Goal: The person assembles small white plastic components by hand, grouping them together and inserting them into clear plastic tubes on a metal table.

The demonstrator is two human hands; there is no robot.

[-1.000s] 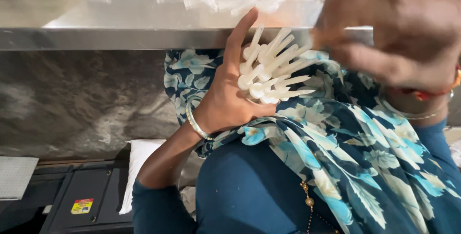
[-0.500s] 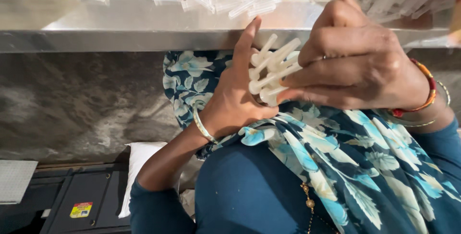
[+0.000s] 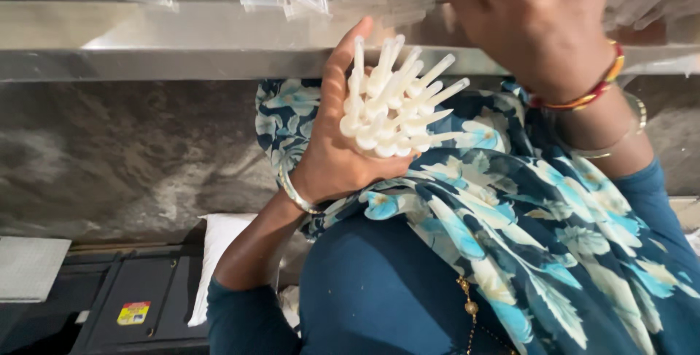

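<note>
Left hand [image 3: 343,147] cups fanned white plastic tubes [image 3: 397,107]; right hand [image 3: 536,16] spread wide above. Loose bundle may spill.

Right hand [image 3: 536,23] lifted off bundle [image 3: 394,107], seemingly toward tray [image 3: 182,34].

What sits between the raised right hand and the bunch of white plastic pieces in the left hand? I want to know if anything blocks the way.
In the head view nothing sits between the right hand and the bunch of white plastic pieces; behind that gap is the metal table edge.
</note>
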